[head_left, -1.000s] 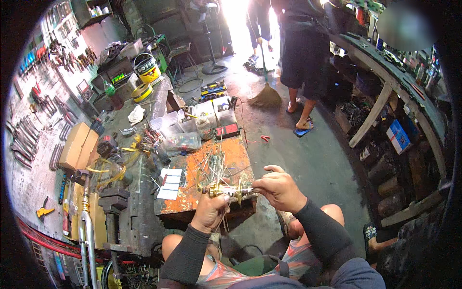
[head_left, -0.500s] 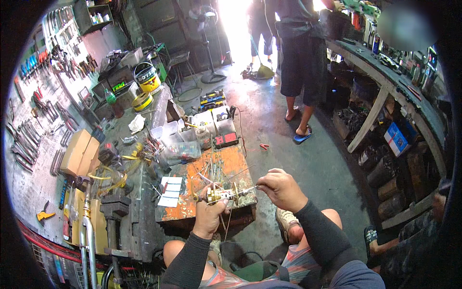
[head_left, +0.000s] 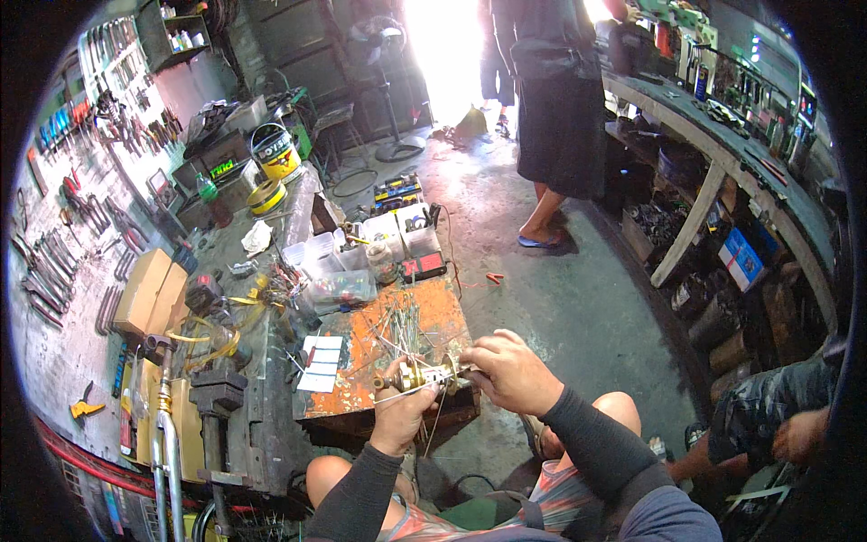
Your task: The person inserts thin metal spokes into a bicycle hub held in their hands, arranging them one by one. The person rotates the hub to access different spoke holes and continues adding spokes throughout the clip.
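Over the near edge of the orange worktable, my left hand (head_left: 404, 420) is closed around a gold-coloured wheel hub (head_left: 417, 374), held lying sideways. Thin metal spokes run from the hub, some slanting down below it. My right hand (head_left: 517, 372) is at the hub's right flange, thumb and fingers pinched on the end of a spoke that they mostly cover. More loose spokes (head_left: 402, 325) lie in a bunch on the table just beyond the hub. A white ruled sheet of paper (head_left: 321, 363) lies left of my hands.
Clear plastic bins (head_left: 343, 287) and a red box (head_left: 424, 266) stand behind the spokes. A bench vise (head_left: 219, 390) is at the left, near cardboard boxes (head_left: 144, 289). A person (head_left: 560, 108) stands ahead; another person's hand (head_left: 801, 435) is at the right. Red-handled pliers (head_left: 494, 278) lie on the floor.
My right hand has moved left, closer to the hub, and the spoke length between its fingers and the flange has shortened. The standing person has shifted and turned; another person's hand has come in at right.
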### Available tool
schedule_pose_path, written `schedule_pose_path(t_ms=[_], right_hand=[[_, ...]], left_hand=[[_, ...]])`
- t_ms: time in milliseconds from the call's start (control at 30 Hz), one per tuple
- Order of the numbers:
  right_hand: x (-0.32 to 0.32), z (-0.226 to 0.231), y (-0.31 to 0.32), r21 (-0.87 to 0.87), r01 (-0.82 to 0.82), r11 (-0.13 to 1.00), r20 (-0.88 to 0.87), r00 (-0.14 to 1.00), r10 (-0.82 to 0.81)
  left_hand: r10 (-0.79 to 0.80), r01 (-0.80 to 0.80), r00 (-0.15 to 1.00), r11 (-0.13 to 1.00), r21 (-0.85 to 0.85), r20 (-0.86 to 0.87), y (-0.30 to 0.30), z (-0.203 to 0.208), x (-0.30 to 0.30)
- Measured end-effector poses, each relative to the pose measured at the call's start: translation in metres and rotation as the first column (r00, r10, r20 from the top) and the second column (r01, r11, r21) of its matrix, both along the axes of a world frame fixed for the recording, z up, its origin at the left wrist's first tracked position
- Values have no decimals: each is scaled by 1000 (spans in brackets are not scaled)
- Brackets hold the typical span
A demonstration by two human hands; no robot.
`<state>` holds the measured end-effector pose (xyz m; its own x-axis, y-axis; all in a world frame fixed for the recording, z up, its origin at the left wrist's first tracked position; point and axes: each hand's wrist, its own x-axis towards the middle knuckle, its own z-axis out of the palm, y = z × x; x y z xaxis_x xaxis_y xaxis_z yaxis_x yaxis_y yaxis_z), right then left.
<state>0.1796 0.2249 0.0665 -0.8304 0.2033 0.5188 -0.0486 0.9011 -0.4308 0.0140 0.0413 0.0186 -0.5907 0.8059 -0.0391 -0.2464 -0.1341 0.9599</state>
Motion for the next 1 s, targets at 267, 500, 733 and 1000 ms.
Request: schedule_pose_path(t_ms=[267, 500, 733, 1000], right_hand=[[-14, 0, -35, 159, -121, 980, -187, 971, 150], [-23, 2, -51, 83, -118, 990, -235, 963, 134], [-28, 0, -59, -236, -43, 971, -169, 986, 2], [-14, 22, -70, 173, -313, 934, -268, 897, 351]], left_hand=[[145, -113, 896, 988, 100, -419, 8, -17, 2], [133, -209, 624, 978, -1, -770, 3, -3, 11], [145, -209, 799, 977, -43, -583, 4, 13, 22], [97, -260, 651, 960, -101, -753, -9, 32, 24]])
